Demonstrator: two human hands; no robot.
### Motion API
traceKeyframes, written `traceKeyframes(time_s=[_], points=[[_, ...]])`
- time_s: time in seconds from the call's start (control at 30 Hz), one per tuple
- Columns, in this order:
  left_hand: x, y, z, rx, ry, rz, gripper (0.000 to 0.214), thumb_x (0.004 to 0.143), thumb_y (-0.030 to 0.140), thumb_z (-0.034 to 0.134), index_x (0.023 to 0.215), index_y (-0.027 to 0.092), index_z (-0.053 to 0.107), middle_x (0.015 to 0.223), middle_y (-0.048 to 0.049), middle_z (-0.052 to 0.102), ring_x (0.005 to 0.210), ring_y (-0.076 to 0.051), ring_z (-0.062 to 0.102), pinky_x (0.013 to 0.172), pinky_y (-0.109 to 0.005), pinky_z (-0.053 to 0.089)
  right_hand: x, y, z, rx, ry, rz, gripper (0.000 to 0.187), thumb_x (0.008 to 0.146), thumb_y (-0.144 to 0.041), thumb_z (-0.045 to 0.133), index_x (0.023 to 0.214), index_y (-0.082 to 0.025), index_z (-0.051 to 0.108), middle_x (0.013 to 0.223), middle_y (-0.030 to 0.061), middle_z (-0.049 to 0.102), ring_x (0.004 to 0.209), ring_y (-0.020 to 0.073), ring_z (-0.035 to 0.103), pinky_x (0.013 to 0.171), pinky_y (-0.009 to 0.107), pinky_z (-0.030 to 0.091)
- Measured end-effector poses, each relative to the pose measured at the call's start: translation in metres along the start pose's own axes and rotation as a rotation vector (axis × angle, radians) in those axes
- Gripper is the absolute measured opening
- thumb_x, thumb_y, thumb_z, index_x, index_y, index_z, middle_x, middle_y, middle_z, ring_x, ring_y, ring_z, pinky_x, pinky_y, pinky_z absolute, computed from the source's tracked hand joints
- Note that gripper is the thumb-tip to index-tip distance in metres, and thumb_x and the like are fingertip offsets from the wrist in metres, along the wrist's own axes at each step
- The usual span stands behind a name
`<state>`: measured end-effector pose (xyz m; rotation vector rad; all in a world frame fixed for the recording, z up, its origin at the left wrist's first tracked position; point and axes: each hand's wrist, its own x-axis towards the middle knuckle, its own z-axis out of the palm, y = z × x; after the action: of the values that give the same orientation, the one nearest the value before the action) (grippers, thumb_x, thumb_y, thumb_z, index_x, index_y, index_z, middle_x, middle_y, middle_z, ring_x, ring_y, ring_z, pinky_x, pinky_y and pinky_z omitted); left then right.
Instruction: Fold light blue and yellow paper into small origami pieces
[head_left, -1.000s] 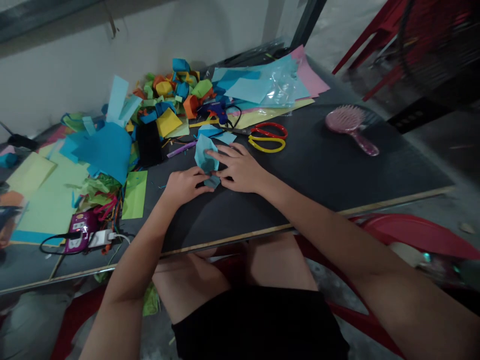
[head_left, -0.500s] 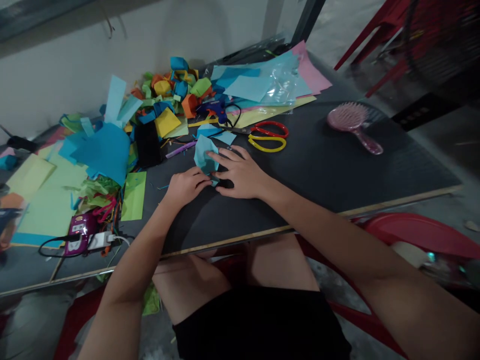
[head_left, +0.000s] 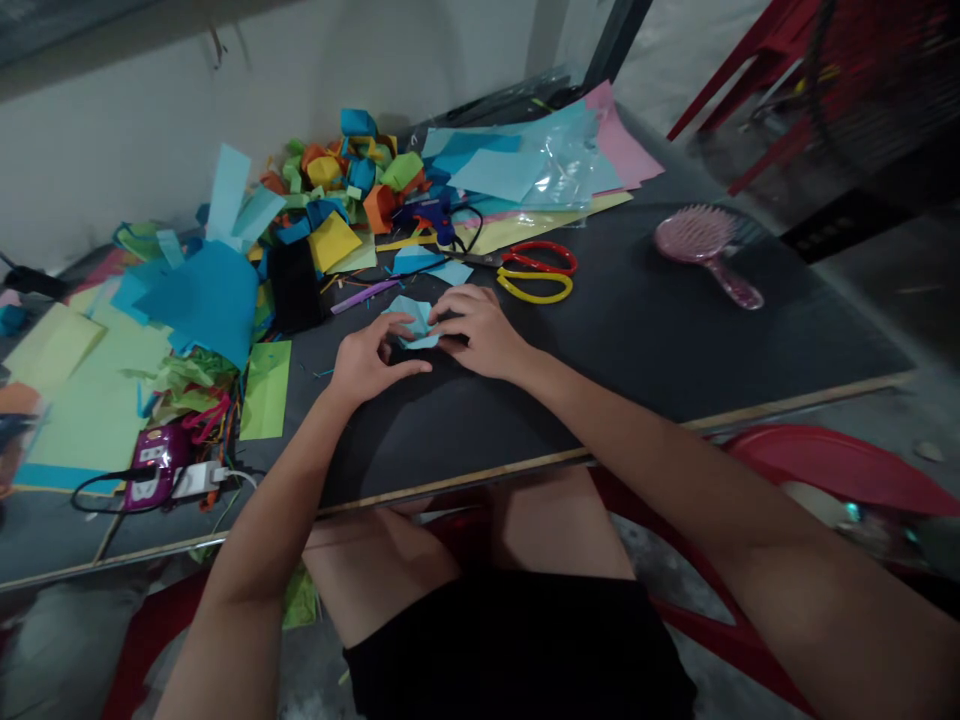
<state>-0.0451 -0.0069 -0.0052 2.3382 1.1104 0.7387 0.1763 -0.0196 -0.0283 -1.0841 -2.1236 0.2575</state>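
A creased piece of light-blue paper [head_left: 418,315] is held low over the dark table, between my two hands. My left hand [head_left: 369,358] has its fingers curled on the paper's left edge, while its thumb stretches out to the right, apart from the paper. On the right edge, the bent fingers of my right hand [head_left: 480,332] grip the sheet. Parts of the paper are hidden behind the fingers. Just beyond lie a purple pen-like stick [head_left: 365,296], light-blue paper scraps [head_left: 452,272] and scissors [head_left: 536,287] with one red and one yellow handle.
Folded coloured papers [head_left: 324,172] are heaped at the back, near a blue glue gun [head_left: 433,218]. A black phone [head_left: 294,287] and a blue paper cone [head_left: 211,305] stand left. A pink hairbrush [head_left: 701,240] lies right. A purple power socket [head_left: 159,462] sits front left.
The paper has gone from standing tall to a lower, flatter, more open shape. My left thumb has come away from it, and my right fingers have drawn in and curled at its right edge.
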Motion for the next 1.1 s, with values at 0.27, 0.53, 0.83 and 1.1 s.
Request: traceKeyframes(time_s=[0.27, 0.53, 0.83, 1.1], points=[[0.003, -0.008, 0.008, -0.043, 0.078, -0.125, 0.029, 0.081, 0.043, 0.073, 0.067, 0.017, 0.068, 0.061, 0.0021, 0.064, 0.057, -0.011, 0.053, 0.056, -0.024, 0.036, 0.003, 0.006, -0.003, 0.222, -0.068, 0.195, 0.044, 0.083, -0.033, 0.074, 0.125, -0.02, 0.066, 0.084, 0.0055, 0.075, 0.101, 0.0275, 0.065, 0.096, 0.045, 0.039], [0.006, -0.011, 0.014, 0.057, 0.14, -0.057, 0.024, 0.083, 0.036, 0.073, 0.065, 0.02, 0.071, 0.089, -0.003, 0.073, 0.084, -0.017, 0.06, 0.086, -0.035, 0.045, 0.002, 0.001, -0.003, 0.179, -0.036, 0.175, 0.051, 0.081, -0.031, 0.076, 0.128, -0.017, 0.062, 0.085, 0.0064, 0.076, 0.102, 0.0293, 0.066, 0.098, 0.048, 0.04], [0.009, -0.02, 0.013, -0.033, 0.077, -0.104, 0.018, 0.084, 0.034, 0.072, 0.072, 0.021, 0.074, 0.092, -0.0029, 0.072, 0.088, -0.019, 0.062, 0.087, -0.036, 0.045, 0.002, 0.005, -0.012, 0.312, -0.171, 0.205, 0.064, 0.07, -0.026, 0.084, 0.129, -0.017, 0.063, 0.088, 0.0057, 0.076, 0.095, 0.028, 0.071, 0.101, 0.049, 0.045], [0.012, -0.024, 0.008, -0.066, 0.024, -0.083, 0.018, 0.086, 0.033, 0.069, 0.073, 0.02, 0.073, 0.098, -0.0043, 0.072, 0.094, -0.02, 0.062, 0.089, -0.036, 0.046, 0.002, 0.005, -0.014, 0.392, -0.172, 0.217, 0.062, 0.071, -0.026, 0.081, 0.13, -0.018, 0.064, 0.092, 0.0059, 0.077, 0.092, 0.0264, 0.073, 0.094, 0.043, 0.054]])
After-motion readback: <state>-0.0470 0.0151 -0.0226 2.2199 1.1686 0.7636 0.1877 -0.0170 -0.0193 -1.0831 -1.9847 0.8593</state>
